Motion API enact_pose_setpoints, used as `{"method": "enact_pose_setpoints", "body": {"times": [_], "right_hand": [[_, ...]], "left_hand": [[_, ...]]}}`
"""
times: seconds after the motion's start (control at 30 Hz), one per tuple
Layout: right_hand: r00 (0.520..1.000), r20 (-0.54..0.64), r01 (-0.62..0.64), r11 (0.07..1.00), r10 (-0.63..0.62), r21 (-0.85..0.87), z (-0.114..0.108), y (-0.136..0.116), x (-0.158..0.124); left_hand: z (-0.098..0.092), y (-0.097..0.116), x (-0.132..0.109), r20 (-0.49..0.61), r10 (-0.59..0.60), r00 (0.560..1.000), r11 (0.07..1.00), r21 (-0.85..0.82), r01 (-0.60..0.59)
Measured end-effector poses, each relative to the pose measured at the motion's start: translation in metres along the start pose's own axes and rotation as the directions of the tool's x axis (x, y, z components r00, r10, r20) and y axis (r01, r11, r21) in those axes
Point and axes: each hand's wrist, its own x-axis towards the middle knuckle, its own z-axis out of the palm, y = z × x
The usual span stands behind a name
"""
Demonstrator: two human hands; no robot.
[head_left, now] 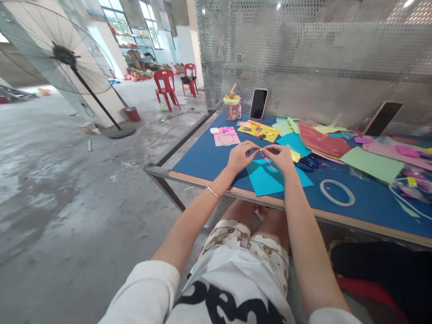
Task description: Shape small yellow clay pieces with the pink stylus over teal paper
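Observation:
My left hand [242, 155] and my right hand [281, 156] meet above the table's front part, fingertips pinched together. Between them is a thin pink strip [268, 163] with a small yellow bit at its top; its exact kind is too small to tell. The strip hangs down over a bright blue sheet [265, 180] lying on the blue tabletop [199, 155]. Just right of my right hand lie dark-blue-handled scissors [308, 163] and a yellow piece [294, 155]. Beyond my left hand is a pink sheet [221, 140] with purple-pink pieces on it.
A yellow sheet [248, 129] carries small orange and dark pieces. Behind stand a lidded cup [232, 110] and a phone [258, 104]; a second phone [383, 119] leans further right. Coloured sheets [322, 139] and a white ring [337, 192] lie right. A perforated metal panel [303, 54] closes the back.

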Motion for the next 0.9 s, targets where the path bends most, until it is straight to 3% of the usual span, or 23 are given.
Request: {"method": "enact_pose_setpoints", "body": {"times": [0.57,0.9], "right_hand": [[0.999,0.036,0.011,1.000,-0.011,-0.003,-0.0019,0.0031,0.0000],[0.999,-0.028,-0.028,0.997,0.030,0.077,-0.0017,0.0034,0.0020]], "left_hand": [[-0.0012,-0.0013,0.0006,0.050,0.030,0.998,0.999,0.037,-0.031],[0.0027,-0.0021,0.0015,-0.019,-0.085,0.996,0.995,-0.060,0.084]]}}
